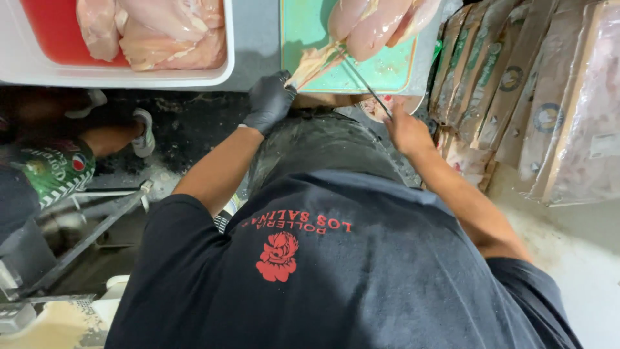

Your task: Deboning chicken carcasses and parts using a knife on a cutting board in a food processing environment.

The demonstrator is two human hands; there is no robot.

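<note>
On the green cutting board (310, 39) at the near edge of the worktop (255, 39) lies the raw chicken (374, 26) we are working — pale, glistening pieces, wet all over. Our left hand (270, 102), in a black glove, is closed in a pinch on a loose flap of skin and meat (313, 64) drawn out from the chicken toward the board's near edge. Our bare right hand (405, 129), just below the board's right corner, is closed round the handle end of a thin knife (361, 81), whose blade runs up to where the flap meets the meat. We judge the chicken soft and limp, moderately light piece by piece, and very slippery: it will sag and slide rather than hold a shape. The glove's pinch on the thin flap looks like the surest hold, since the rounded wet bulk offers little purchase. Left of the board sits a white tub (129, 76) with more chicken in reddish liquid; right of the board stand upright packaged bags (516, 84).
</note>
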